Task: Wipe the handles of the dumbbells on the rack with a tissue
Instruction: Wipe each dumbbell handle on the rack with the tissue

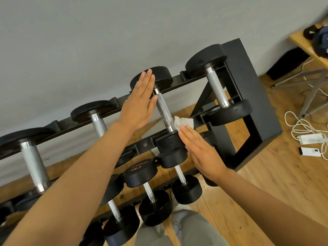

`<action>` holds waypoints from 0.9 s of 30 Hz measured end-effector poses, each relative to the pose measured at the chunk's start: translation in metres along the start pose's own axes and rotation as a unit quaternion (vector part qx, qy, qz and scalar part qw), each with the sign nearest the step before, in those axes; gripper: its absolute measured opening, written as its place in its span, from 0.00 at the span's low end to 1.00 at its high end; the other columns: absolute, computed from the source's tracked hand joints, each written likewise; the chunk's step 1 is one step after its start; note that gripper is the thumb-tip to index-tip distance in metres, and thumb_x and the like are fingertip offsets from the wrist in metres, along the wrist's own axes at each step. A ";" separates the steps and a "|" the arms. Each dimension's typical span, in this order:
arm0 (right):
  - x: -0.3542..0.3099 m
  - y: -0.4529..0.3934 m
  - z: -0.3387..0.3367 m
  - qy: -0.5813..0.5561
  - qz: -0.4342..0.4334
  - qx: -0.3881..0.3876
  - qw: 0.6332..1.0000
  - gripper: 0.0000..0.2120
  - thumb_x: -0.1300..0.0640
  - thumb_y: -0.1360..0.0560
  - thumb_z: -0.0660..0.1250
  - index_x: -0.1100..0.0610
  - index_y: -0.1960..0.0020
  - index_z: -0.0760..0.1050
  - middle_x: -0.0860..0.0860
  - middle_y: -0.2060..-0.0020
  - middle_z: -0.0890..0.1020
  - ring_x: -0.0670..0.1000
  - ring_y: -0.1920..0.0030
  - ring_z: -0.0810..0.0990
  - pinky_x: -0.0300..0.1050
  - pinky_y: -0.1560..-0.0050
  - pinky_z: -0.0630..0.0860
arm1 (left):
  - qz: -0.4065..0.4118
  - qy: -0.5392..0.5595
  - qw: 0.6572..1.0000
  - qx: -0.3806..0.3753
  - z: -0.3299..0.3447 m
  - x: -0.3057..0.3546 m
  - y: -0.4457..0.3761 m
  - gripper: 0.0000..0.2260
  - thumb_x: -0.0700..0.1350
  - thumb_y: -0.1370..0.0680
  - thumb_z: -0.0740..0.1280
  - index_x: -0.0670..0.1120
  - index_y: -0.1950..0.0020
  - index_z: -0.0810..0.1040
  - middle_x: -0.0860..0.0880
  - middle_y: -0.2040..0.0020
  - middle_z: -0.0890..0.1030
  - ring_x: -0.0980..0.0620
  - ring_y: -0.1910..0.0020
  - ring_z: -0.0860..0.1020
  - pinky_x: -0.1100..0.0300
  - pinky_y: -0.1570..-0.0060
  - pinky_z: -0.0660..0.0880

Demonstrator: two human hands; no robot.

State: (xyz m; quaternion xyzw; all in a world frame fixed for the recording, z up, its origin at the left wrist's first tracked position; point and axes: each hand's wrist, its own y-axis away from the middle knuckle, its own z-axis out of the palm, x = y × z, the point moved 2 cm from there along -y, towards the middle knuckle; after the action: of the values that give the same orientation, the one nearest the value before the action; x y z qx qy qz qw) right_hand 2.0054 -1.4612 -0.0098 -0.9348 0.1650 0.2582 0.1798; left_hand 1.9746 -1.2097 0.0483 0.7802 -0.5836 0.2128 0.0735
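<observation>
A black rack [179,79] holds several black dumbbells with knurled steel handles. My left hand [140,102] is flat with straight fingers, just left of the handle [164,109] of the third dumbbell on the top row, its fingertips over that dumbbell's far head [159,75]. My right hand [200,151] is also flat, lying beside the near head [168,141] of the same dumbbell. A crumpled white tissue [183,122] sits at my right fingertips, against the lower end of the handle.
The top row also carries a dumbbell on the right [215,86] and two on the left [96,119]. Smaller dumbbells [149,190] lie on the lower row. White cables and a power strip [310,139] are on the wooden floor at right, near a bench [308,45].
</observation>
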 end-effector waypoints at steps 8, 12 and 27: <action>0.023 -0.023 -0.031 -0.096 -0.099 0.010 0.990 0.14 0.57 0.24 0.67 0.60 0.40 0.80 0.52 0.35 0.77 0.51 0.32 0.74 0.48 0.31 0.70 | -0.057 -0.068 0.996 -0.021 -0.005 0.026 0.007 0.29 0.52 0.15 0.55 0.44 0.18 0.48 0.49 0.18 0.44 0.53 0.19 0.43 0.53 0.22 0.55; 0.023 -0.028 -0.036 -0.119 -0.079 0.071 0.987 0.10 0.60 0.26 0.70 0.63 0.46 0.82 0.55 0.45 0.83 0.51 0.42 0.79 0.43 0.36 0.74 | -0.020 -0.094 0.995 -0.017 0.011 0.048 0.040 0.27 0.51 0.15 0.58 0.42 0.19 0.54 0.45 0.18 0.53 0.49 0.19 0.52 0.54 0.21 0.51; 0.055 0.021 -0.126 0.007 0.168 0.214 0.962 0.11 0.64 0.27 0.73 0.61 0.45 0.81 0.52 0.53 0.77 0.38 0.53 0.71 0.22 0.48 0.65 | 0.047 -0.111 0.992 0.043 0.062 0.102 0.105 0.23 0.43 0.22 0.71 0.36 0.29 0.73 0.39 0.30 0.75 0.41 0.32 0.75 0.45 0.30 0.63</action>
State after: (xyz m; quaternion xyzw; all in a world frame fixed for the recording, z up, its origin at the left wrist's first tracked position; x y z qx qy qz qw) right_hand 2.0949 -1.5450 0.0565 -0.8351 0.3725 0.2369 0.3284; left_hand 1.9144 -1.3548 0.0209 0.7728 -0.6148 0.1531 -0.0353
